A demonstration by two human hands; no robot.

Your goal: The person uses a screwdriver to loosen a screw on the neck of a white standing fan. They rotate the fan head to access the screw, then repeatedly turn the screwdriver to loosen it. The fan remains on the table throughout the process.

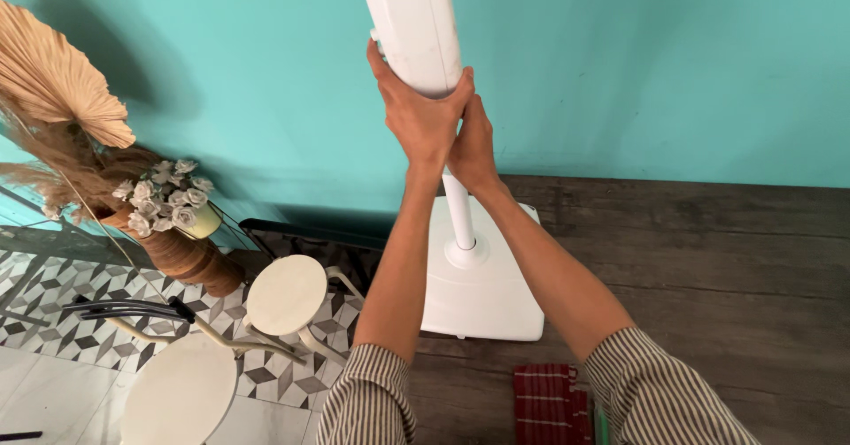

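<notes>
- At the far left a dried palm fan (53, 77) and feathery grass stand in a brown ribbed vase (190, 259), with a small pot of pale roses (164, 195) beside it.
- Below them, on the patterned tile floor (53, 294), sit two round cream stools (285, 293), one near the vase and one closer to the bottom edge.
- The left hand (423, 113) is wrapped around the lower end of the white column (414, 20) of a standing fan, fingers curled closed on it.
- The column rises out of the top of the view; under it a thinner white pole (459, 215) drops to a flat white base (482, 277) resting on the dark wood floor (708, 268) in front of the teal wall (664, 64).
- The right hand (474, 148) sits just behind the left, pressed against the pole where it meets the column; I cannot tell how tightly it closes.
- Both forearms end in striped sleeves (655, 392).
- A red checked cloth (547, 405) lies on the floor between them.
</notes>
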